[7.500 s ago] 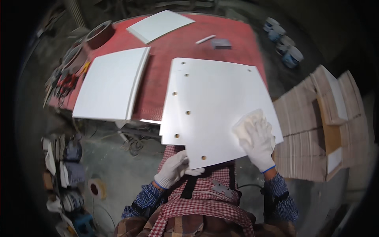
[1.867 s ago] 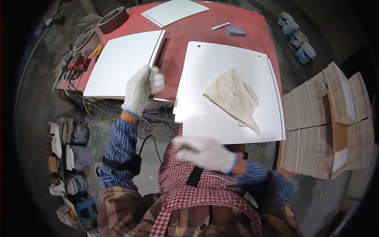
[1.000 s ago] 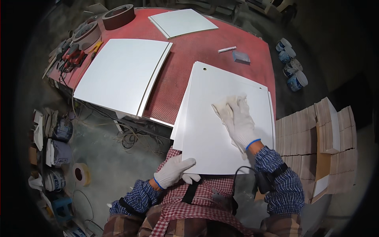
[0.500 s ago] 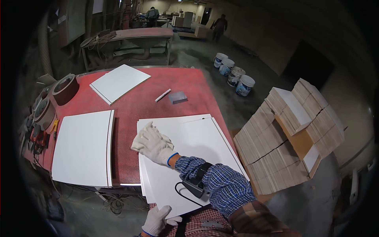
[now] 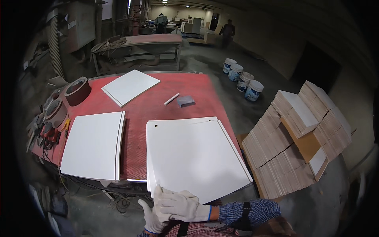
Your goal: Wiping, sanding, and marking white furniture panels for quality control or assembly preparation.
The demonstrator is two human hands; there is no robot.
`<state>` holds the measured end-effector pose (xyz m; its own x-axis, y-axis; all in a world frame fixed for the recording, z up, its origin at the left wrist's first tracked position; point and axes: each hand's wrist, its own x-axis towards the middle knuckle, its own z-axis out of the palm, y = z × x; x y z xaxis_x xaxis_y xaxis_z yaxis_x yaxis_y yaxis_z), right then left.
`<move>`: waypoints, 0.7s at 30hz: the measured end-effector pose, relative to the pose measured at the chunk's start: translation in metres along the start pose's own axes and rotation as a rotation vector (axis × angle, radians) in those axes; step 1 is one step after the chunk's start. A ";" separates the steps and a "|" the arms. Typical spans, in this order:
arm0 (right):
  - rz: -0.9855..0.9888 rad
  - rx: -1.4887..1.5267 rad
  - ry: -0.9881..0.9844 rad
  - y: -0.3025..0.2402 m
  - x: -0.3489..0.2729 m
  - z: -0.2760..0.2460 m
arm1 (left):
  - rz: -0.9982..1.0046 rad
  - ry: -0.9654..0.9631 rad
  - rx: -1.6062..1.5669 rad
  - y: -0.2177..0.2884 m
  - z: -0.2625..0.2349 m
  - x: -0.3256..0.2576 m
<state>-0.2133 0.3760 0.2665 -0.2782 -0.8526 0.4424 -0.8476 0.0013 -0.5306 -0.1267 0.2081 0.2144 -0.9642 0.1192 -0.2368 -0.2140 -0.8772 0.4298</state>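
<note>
Your white-gloved right hand [image 5: 182, 208] keeps its fingers closed over a bunched, cream-coloured fabric cloth [image 5: 158, 193] at the near left corner of a flat, white, rectangular panel [image 5: 201, 158]. Your white-gloved left hand [image 5: 153, 222] sits just beside, at 8 o'clock from the right, thumb raised apart; its fingers are hidden, so whether it grips anything cannot be told. The panel tops a stack at 12 o'clock, overhanging a red-surfaced worktable [image 5: 136, 158]. A second pile of white, rectangular panels [image 5: 92, 146] lies between 10 and 11 o'clock, facing tall stacks of thin, pale-brown boards [image 5: 272, 166] between 1 and 2. Farther off, four white-and-blue round buckets [image 5: 253, 91] line 1 o'clock
</note>
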 end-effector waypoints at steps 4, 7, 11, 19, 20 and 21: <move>0.191 -0.145 0.022 -0.004 -0.041 -0.053 | -0.157 -0.055 -0.065 0.006 0.008 -0.005; 0.512 -0.608 0.059 0.020 -0.079 -0.103 | -0.161 0.010 0.140 0.007 0.020 -0.004; 0.615 -0.512 0.215 0.023 -0.039 -0.101 | -0.282 0.154 0.352 0.008 0.041 0.015; 0.627 -0.517 0.071 0.022 -0.040 -0.043 | -0.183 0.330 0.473 0.006 0.042 0.017; 0.593 -0.460 0.185 0.037 -0.071 -0.059 | -0.195 0.331 0.494 0.005 0.043 0.018; 0.619 -0.679 0.136 0.035 -0.083 -0.092 | -0.199 0.339 0.492 0.006 0.041 0.018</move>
<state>-0.2610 0.4944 0.2779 -0.7838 -0.5292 0.3250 -0.6010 0.7783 -0.1820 -0.1514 0.2238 0.2482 -0.8123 0.0332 -0.5822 -0.5091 -0.5273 0.6803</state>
